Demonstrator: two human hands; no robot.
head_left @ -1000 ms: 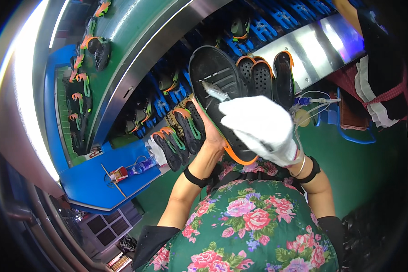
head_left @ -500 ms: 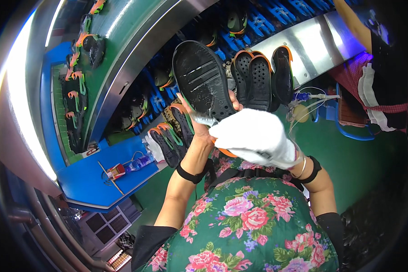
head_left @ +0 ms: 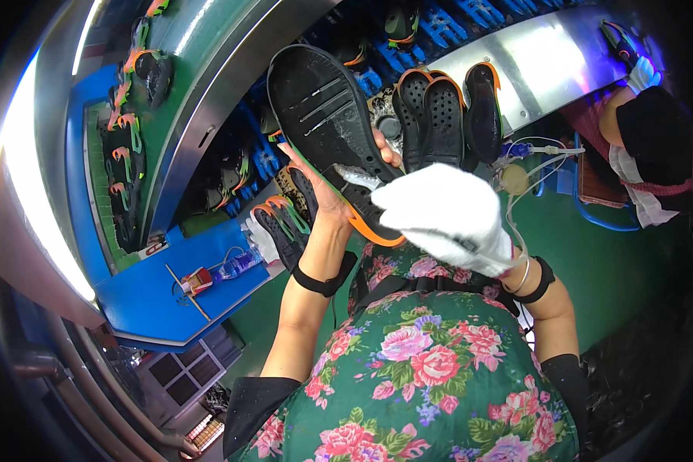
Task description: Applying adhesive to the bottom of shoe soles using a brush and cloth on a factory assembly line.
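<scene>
The left hand (head_left: 325,199), palm hidden beneath the black sole (head_left: 319,100), grips opposite edges with thumb and fingers before the floral garment (head_left: 416,346). The gloved right hand (head_left: 443,219) clasps a pale brush (head_left: 357,177), handle covered; bristle contact is unclear.

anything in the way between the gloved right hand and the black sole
Only the pale brush-like tool that the right hand holds, over the black sole; nothing else visible stands between them.

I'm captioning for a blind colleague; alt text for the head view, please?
A bare left hand holds a black, orange-trimmed shoe sole, while a white-gloved right hand holds a brush-like tool over it. More black soles show beyond.
</scene>
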